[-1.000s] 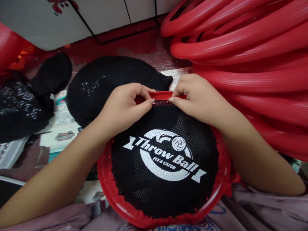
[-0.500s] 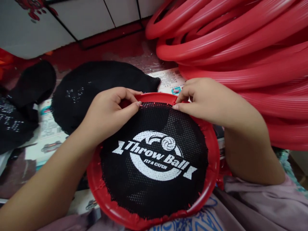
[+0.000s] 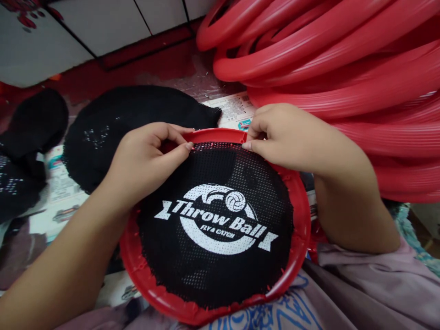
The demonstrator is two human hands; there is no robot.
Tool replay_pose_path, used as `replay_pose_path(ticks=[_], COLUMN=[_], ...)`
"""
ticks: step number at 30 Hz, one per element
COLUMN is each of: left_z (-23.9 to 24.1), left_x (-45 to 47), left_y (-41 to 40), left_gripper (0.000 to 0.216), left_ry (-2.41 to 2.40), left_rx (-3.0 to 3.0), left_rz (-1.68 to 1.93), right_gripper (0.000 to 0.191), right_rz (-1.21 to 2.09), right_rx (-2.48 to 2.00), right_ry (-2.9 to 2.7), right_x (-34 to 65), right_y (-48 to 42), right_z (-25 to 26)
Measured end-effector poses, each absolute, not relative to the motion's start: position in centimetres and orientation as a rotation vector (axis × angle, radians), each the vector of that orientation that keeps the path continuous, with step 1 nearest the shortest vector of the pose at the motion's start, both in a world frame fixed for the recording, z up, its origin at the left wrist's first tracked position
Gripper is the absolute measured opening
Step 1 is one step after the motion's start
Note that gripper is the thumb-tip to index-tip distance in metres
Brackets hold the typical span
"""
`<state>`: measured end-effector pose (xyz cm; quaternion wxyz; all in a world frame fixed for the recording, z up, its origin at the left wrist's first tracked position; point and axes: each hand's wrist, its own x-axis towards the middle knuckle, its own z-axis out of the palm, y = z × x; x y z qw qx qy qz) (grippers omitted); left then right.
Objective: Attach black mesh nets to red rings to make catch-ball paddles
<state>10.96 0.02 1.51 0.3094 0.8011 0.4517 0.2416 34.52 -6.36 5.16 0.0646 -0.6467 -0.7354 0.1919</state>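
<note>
A round red plastic ring rests on my lap, with black mesh netting stretched across it. White "Throw Ball" lettering is printed on the netting. Small red pegs stick up along the ring and through the mesh edge. At the far rim, my left hand is closed in a pinch, thumb on the mesh edge and fingers over the ring. My right hand pinches the mesh edge against the rim a little to the right. Its fingertips are partly hidden behind the hand.
Red plastic hoops are piled at the right. Another black mesh piece lies beyond my left hand, with more black mesh at the far left. Printed sheets lie beneath. White panels stand at the back.
The whole view has shifted slightly, so everything sits a little further left and higher. Both hands keep their places on the far rim, and the mesh looks the same.
</note>
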Motion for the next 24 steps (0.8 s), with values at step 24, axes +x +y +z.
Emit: replay_pose_path(ticks=[24], left_z=[5.4], left_x=[9.1], left_y=[-2.0], left_gripper=[0.022], left_ry=[1.508], left_rx=[2.667], left_rz=[0.570], right_gripper=[0.017], right_rz=[-0.027], right_rx=[-1.669], right_ry=[-2.044], right_x=[32.4], right_y=[-6.7], right_z=[6.0])
